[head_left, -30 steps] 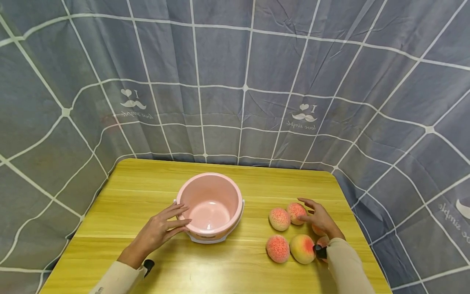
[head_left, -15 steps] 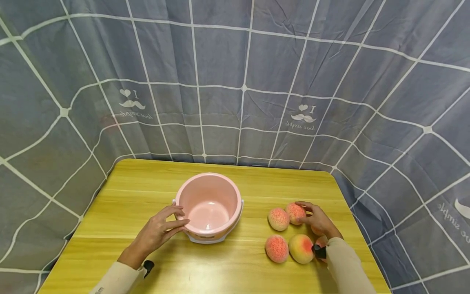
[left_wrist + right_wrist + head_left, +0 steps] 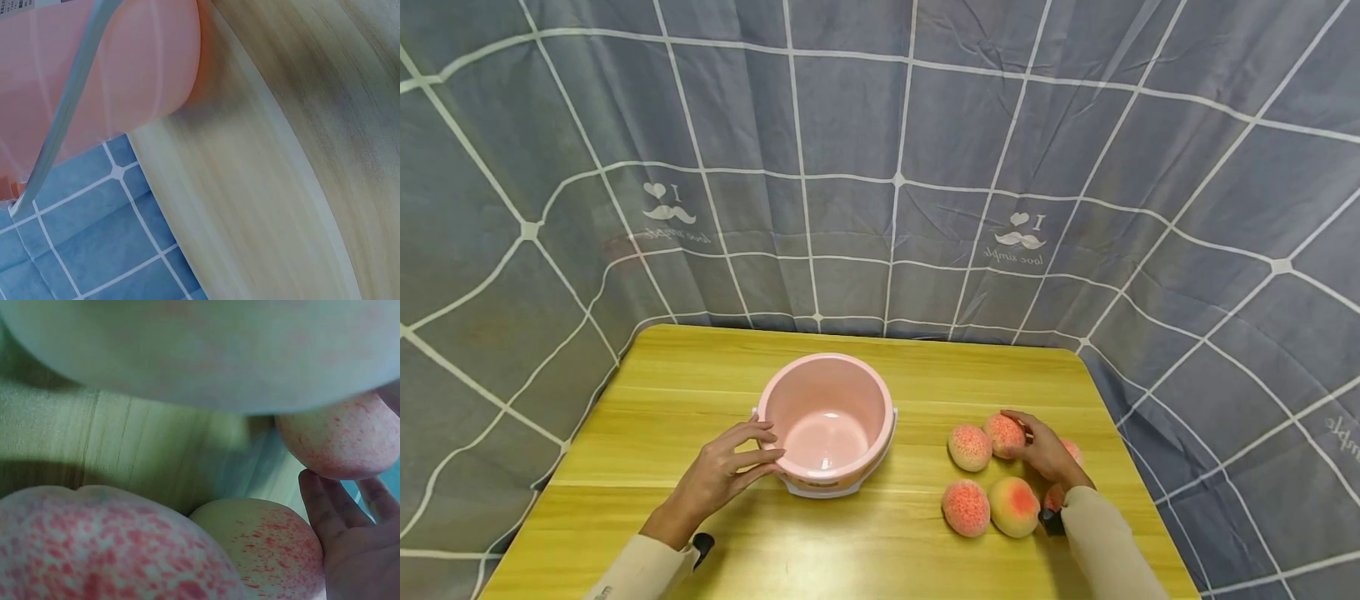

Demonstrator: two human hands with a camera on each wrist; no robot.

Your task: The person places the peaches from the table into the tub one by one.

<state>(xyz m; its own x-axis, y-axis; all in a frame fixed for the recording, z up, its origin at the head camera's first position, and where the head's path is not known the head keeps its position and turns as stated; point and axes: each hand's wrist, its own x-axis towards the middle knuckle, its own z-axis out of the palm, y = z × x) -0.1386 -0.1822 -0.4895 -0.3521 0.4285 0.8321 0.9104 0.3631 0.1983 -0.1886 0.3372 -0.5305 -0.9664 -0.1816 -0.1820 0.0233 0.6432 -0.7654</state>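
Note:
My left hand (image 3: 718, 471) holds the near left rim of a pink bucket (image 3: 880, 392), fingers lying over the edge and thumb by the outer wall. Upright and with nothing inside, the bucket stands on the table. In the left wrist view, its pink side (image 3: 125, 69) and pale handle (image 3: 62, 119) show, while the hand is out of sight. My right hand (image 3: 1048, 450) grips a speckled peach (image 3: 1002, 433) between thumb and fingers. The right wrist view shows fingertips (image 3: 319, 494) against that peach (image 3: 340, 437). Another peach (image 3: 970, 447) sits just left of it.
Nearer me lie a red-speckled peach (image 3: 966, 508) and a yellow-red one (image 3: 1015, 507). Two more, a peach (image 3: 1072, 451) and a lower peach (image 3: 1054, 497), are partly covered by the right hand and wrist. A grey checked curtain (image 3: 850, 217) surrounds the yellow wooden table (image 3: 700, 375).
My right hand has come slightly left and closed its fingers around the back peach, uncovering more of the peach at the right. The left hand and bucket have stayed put.

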